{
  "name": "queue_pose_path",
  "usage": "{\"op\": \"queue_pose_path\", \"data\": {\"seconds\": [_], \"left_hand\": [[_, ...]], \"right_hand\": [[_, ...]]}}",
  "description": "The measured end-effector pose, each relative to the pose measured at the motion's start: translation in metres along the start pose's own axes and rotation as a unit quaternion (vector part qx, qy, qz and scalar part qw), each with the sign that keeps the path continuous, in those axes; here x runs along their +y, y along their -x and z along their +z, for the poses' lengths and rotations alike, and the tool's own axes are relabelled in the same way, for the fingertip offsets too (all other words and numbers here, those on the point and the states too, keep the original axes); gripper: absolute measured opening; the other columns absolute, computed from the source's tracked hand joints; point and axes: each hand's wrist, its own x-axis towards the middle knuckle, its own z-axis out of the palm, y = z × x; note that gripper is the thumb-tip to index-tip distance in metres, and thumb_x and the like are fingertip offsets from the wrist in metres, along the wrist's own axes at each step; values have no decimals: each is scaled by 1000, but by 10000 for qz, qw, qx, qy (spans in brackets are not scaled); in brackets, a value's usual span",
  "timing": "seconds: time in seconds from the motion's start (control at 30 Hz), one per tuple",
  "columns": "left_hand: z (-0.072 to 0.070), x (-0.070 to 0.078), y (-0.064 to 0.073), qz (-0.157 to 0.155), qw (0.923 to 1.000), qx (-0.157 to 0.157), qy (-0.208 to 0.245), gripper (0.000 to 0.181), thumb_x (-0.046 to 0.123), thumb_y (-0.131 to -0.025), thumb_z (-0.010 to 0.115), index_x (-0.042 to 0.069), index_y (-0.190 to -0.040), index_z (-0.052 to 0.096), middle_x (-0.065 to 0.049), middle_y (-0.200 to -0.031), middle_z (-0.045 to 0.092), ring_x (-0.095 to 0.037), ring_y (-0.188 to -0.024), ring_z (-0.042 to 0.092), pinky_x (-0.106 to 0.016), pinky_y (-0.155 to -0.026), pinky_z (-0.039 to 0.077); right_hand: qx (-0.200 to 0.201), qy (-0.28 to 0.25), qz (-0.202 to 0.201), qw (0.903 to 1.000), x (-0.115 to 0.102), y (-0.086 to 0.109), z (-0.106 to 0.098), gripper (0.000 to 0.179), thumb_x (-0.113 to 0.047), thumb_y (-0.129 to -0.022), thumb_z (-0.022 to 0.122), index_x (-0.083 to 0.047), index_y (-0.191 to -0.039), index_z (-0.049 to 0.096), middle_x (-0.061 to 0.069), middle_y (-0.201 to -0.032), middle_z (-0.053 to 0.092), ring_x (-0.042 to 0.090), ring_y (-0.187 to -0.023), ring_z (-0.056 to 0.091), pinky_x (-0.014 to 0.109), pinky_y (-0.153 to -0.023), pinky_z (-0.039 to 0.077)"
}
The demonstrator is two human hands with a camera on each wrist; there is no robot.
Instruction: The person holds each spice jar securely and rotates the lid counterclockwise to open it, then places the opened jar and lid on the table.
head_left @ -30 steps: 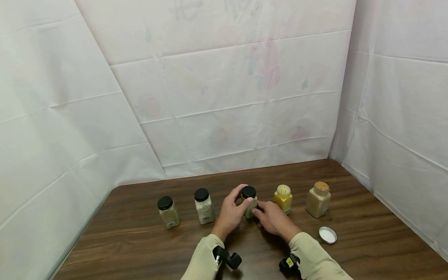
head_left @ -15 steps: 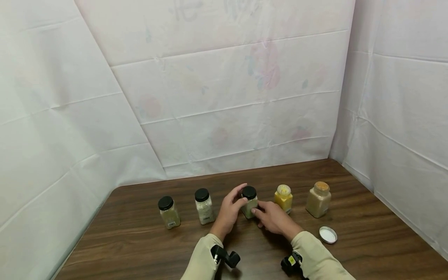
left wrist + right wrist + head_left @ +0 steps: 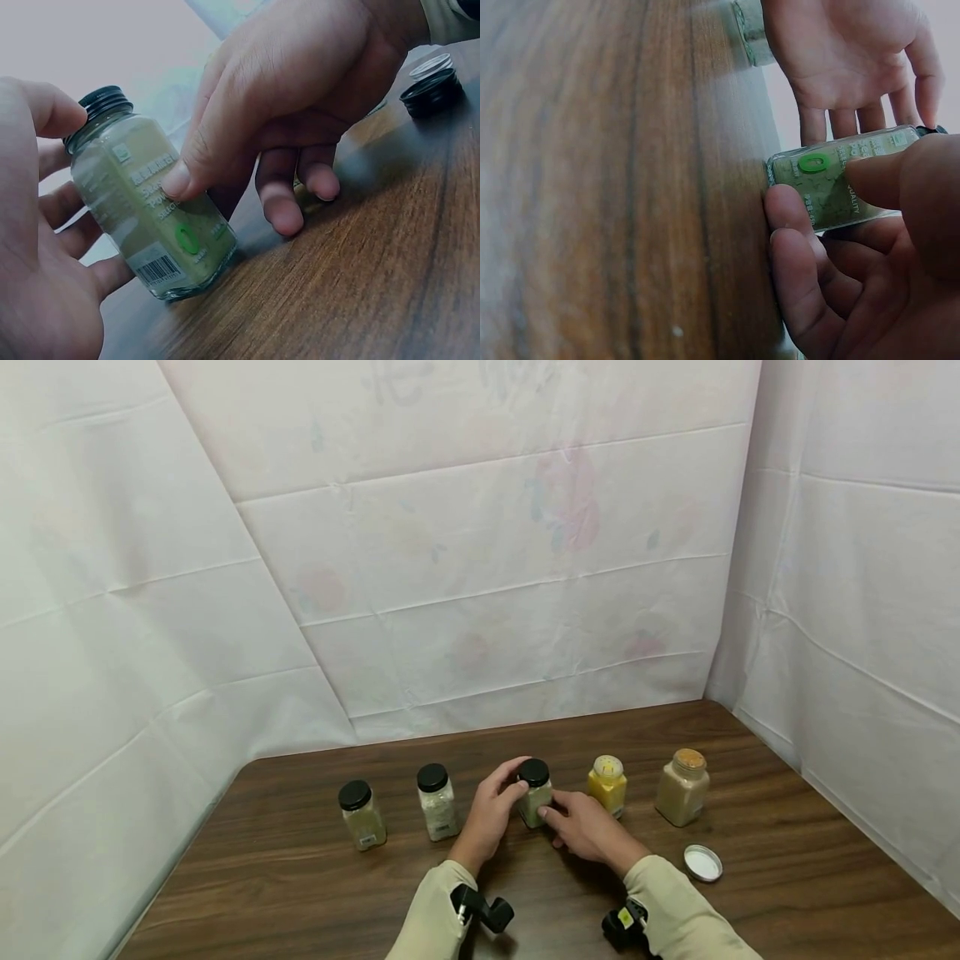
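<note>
A square spice jar [image 3: 531, 808] of pale green powder with a black screw lid [image 3: 533, 771] stands on the table between both hands. My left hand [image 3: 489, 817] curves around its upper part from the left. In the left wrist view the thumb lies against the lid [image 3: 105, 103], other fingers behind the jar [image 3: 169, 217]. My right hand [image 3: 592, 831] holds the lower body from the right, thumb on the label side. The right wrist view shows the green-marked label of the jar [image 3: 829, 169] partly covered by that thumb.
To the left stand two black-lidded jars, one greenish [image 3: 363, 827] and one with pale contents [image 3: 440, 814]. On the right are a lidless yellow jar [image 3: 607, 789] and a lidless beige jar [image 3: 681, 793]. A lid [image 3: 702, 863] lies inside up; a black lid [image 3: 431, 94] shows near it.
The left thumb lifts off the front of the lid and then comes back to its side. The right hand keeps its hold on the spice jar, which stays in place.
</note>
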Motion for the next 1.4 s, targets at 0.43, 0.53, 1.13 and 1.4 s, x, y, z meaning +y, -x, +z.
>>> {"op": "queue_pose_path", "data": {"seconds": [0.43, 0.53, 1.13, 1.4], "left_hand": [[5, 25, 6, 62, 9999, 143, 28, 35, -1, -98, 58, -7, -133, 53, -21, -125, 59, -25, -111, 55, -27, -91, 45], [6, 22, 5, 74, 9998, 189, 20, 36, -1, -97, 59, -8, -131, 53, -22, -123, 59, -26, -110, 54, -28, -91, 44], [-3, 0, 1, -164, 9995, -266, -86, 45, 18, -107, 49, 17, -151, 46, -11, -147, 48, -24, -136, 44, -43, -111, 35], [-3, 0, 0, -30, 9998, -216, 21, 42, 16, -105, 53, 5, -146, 50, -15, -132, 57, -24, -120, 55, -30, -98, 44]], "right_hand": [[-41, -173, -25, 9998, 3, -1, -2, 37, -24, -106, 53, -8, -139, 58, 3, -78, 64, 16, -64, 63, 35, -53, 50], [-58, -186, -1, 9998, 3, 0, -3, 40, -23, -106, 52, -6, -143, 55, 2, -75, 64, 17, -64, 62, 35, -52, 50], [-174, -240, -8, 9996, 6, -1, -4, 47, -20, -107, 50, 1, -148, 45, 2, -76, 65, 17, -63, 62, 34, -53, 51], [-156, -245, -74, 9996, 4, 1, -5, 46, -22, -107, 51, 3, -146, 48, 3, -74, 65, 17, -63, 63, 34, -52, 51]]}}
